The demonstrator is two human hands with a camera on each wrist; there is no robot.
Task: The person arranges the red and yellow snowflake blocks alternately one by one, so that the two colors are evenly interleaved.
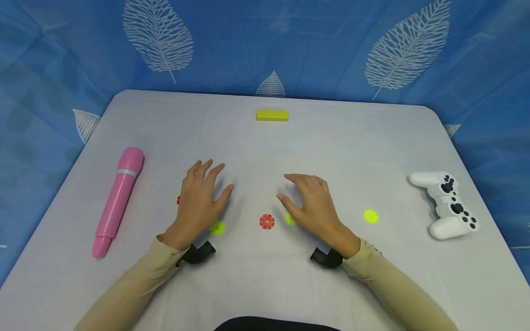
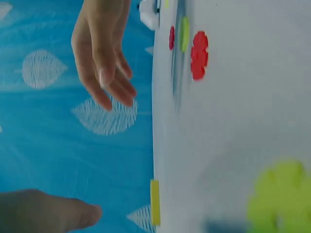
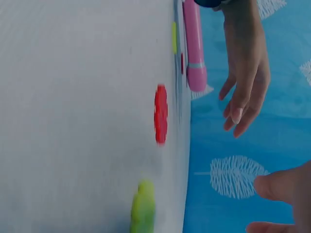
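My left hand hovers over the white table with its fingers spread and nothing in them. Beneath it, a red flower-shaped disc is mostly covered, and a yellow-green disc lies by the wrist. The right hand is also held above the table, fingers loosely extended and thumb apart, holding nothing. A second yellow-green disc is partly hidden by its thumb side. Between the hands lies a red notched disc. Farther right, another yellow-green disc lies flat.
A pink microphone-shaped object lies at the left. On the right is a white game controller with black buttons. A yellow-green block sits near the back edge. Blue cloth with white leaf prints hangs behind the table.
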